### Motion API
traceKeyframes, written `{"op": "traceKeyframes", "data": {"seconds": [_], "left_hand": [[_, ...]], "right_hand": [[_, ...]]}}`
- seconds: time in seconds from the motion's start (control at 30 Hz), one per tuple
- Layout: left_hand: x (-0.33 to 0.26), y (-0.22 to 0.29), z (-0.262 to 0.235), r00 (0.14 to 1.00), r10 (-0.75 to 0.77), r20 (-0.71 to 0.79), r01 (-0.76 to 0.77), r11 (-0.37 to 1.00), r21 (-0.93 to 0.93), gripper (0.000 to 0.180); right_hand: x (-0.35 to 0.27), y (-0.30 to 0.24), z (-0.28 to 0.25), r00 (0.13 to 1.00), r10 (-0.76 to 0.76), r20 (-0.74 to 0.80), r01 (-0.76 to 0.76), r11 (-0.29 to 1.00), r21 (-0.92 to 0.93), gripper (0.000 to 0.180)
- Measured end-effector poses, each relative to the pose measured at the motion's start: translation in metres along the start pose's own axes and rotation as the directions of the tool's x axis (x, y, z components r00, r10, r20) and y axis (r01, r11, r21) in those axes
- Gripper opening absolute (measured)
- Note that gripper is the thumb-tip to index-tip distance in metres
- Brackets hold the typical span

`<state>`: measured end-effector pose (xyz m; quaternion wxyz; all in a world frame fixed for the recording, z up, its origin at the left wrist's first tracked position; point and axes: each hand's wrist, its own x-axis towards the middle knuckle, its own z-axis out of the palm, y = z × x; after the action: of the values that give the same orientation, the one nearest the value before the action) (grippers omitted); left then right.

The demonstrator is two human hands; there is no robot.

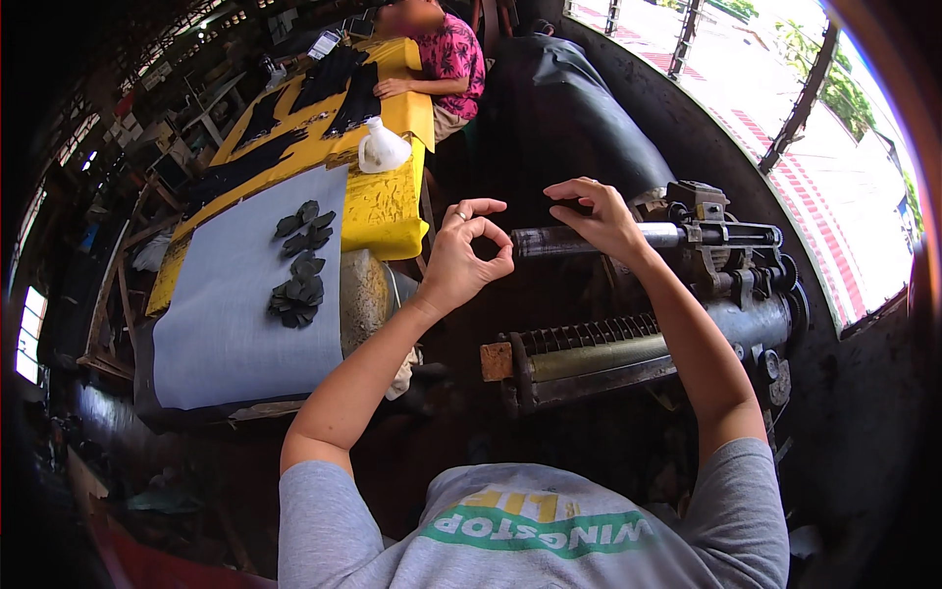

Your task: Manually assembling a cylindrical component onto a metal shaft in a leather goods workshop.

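My left hand [466,250] is at the free end of a dark metal cylinder [559,241]. Its thumb and a finger curl into a ring and meet in a pinch, while another finger points out above. Anything between those fingertips is too small or dark to make out. Over the same cylinder hovers my right hand [601,218], fingers bent and a gap between thumb and forefinger, with nothing visible in it. The cylinder juts out from a greasy metal machine [721,240] on the right.
Below the cylinder runs a ribbed metal bar [589,353] with a wooden block [497,361] at its end. Dark cut pieces [297,294] lie on a grey-blue sheet [226,324]. A white jug [384,147] and black gloves sit on yellow sheeting [392,211], beside another person [453,69].
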<state>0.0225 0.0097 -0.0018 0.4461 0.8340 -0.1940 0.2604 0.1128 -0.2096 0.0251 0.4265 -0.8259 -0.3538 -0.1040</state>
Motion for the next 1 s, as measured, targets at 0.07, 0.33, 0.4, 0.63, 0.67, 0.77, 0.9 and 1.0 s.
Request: {"op": "traceKeyframes", "data": {"seconds": [0.07, 0.33, 0.4, 0.63, 0.67, 0.77, 0.9, 1.0], "left_hand": [[0.001, -0.002, 0.000, 0.996, -0.071, 0.051, 0.075, 0.993, -0.087, 0.008], [-0.006, -0.021, 0.004, 0.963, -0.210, 0.170, 0.266, 0.846, -0.462, 0.006], [-0.006, -0.021, 0.006, 0.962, -0.213, 0.172, 0.271, 0.830, -0.488, 0.006], [-0.013, -0.019, 0.010, 0.990, -0.141, 0.028, 0.142, 0.936, -0.322, 0.011], [-0.014, -0.018, 0.010, 0.991, -0.130, -0.003, 0.124, 0.949, -0.291, 0.012], [-0.015, -0.011, 0.010, 0.992, -0.121, -0.040, 0.109, 0.966, -0.234, 0.011], [-0.016, -0.007, 0.005, 0.988, -0.142, -0.053, 0.127, 0.967, -0.221, 0.011], [-0.016, -0.005, 0.001, 0.972, -0.198, -0.123, 0.117, 0.872, -0.476, 0.008]], "right_hand": [[-0.004, -0.009, -0.003, 0.998, -0.054, -0.017, 0.055, 0.998, 0.005, 0.024], [-0.021, -0.050, 0.013, 0.940, -0.338, 0.054, 0.342, 0.929, -0.139, 0.024], [-0.024, -0.053, 0.019, 0.938, -0.340, 0.069, 0.347, 0.909, -0.229, 0.024], [-0.025, -0.061, 0.034, 0.927, -0.372, 0.047, 0.367, 0.873, -0.322, 0.021], [-0.025, -0.062, 0.036, 0.927, -0.373, 0.047, 0.368, 0.872, -0.322, 0.021], [-0.026, -0.061, 0.039, 0.937, -0.347, 0.040, 0.341, 0.882, -0.325, 0.021], [-0.025, -0.062, 0.043, 0.938, -0.344, 0.044, 0.340, 0.886, -0.316, 0.010], [-0.025, -0.064, 0.042, 0.928, -0.368, 0.063, 0.366, 0.866, -0.340, 0.009]]}}
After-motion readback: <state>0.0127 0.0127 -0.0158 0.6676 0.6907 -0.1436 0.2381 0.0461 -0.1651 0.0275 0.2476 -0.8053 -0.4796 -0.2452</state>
